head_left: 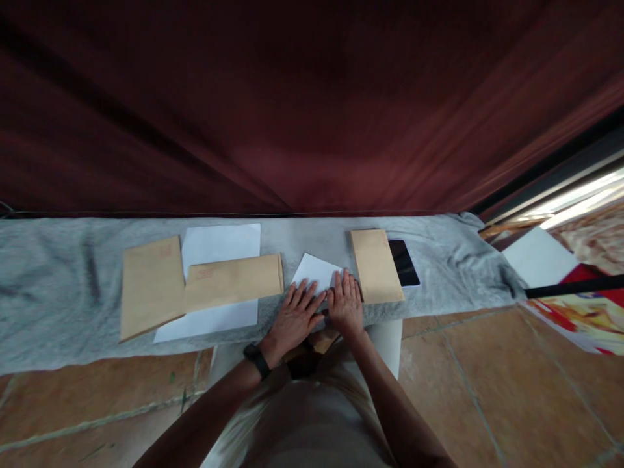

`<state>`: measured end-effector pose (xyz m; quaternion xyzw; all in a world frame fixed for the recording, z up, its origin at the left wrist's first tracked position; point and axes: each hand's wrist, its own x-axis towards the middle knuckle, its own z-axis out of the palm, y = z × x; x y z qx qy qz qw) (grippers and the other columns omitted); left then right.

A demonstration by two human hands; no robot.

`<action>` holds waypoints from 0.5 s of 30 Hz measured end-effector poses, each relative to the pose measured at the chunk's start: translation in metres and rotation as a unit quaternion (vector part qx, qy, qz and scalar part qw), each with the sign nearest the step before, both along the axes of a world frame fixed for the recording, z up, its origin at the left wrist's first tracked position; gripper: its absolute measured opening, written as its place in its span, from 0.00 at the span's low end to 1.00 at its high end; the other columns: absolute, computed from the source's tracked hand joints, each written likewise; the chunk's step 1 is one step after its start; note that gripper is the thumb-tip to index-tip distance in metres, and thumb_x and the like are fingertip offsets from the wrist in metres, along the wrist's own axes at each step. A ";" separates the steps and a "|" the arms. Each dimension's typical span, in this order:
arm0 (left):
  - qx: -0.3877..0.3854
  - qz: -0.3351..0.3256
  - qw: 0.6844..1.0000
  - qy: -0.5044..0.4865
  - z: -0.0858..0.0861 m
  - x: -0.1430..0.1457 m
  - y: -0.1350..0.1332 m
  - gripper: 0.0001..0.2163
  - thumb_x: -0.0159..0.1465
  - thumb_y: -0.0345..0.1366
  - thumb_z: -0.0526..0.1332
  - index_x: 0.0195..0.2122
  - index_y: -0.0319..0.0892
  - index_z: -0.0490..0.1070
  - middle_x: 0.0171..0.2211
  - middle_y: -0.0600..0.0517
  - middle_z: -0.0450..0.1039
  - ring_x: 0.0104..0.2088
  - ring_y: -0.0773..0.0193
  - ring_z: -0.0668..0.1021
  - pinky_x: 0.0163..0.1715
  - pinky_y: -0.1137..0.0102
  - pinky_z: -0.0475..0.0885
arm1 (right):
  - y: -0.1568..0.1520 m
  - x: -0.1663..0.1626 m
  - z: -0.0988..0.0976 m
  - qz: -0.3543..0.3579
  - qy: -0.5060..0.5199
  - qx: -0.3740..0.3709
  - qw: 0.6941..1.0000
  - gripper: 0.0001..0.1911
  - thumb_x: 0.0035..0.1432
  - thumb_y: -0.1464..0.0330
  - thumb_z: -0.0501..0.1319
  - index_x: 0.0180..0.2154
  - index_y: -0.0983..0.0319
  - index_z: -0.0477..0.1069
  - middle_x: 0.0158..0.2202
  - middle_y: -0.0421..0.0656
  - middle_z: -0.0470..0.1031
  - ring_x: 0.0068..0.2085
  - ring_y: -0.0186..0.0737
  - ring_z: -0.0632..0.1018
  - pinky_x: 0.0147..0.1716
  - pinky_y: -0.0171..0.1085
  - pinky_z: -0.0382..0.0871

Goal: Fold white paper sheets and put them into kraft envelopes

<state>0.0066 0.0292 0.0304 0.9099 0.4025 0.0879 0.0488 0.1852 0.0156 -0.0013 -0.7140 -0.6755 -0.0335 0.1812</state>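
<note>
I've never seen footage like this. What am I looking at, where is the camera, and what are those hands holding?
No machine here: a person wears a camera on the head, looking down at their own hands. The left hand, with a black wristband, and the right hand lie flat on a white paper on a grey cloth. Nothing is gripped. To the left lie two brown envelopes with white sheets; to the right, another envelope beside a dark tablet. A red curtain hangs behind.
</note>
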 end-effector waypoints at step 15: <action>0.029 0.030 0.999 0.007 -0.006 -0.001 -0.006 0.31 0.71 0.51 0.53 0.68 0.37 0.60 0.71 0.36 0.53 0.72 0.48 0.55 0.70 0.51 0.52 | -0.002 0.002 -0.001 0.011 0.009 0.007 1.000 0.30 0.72 0.64 0.49 0.70 0.68 0.53 0.72 0.59 0.53 0.70 0.57 0.60 0.63 0.55 0.61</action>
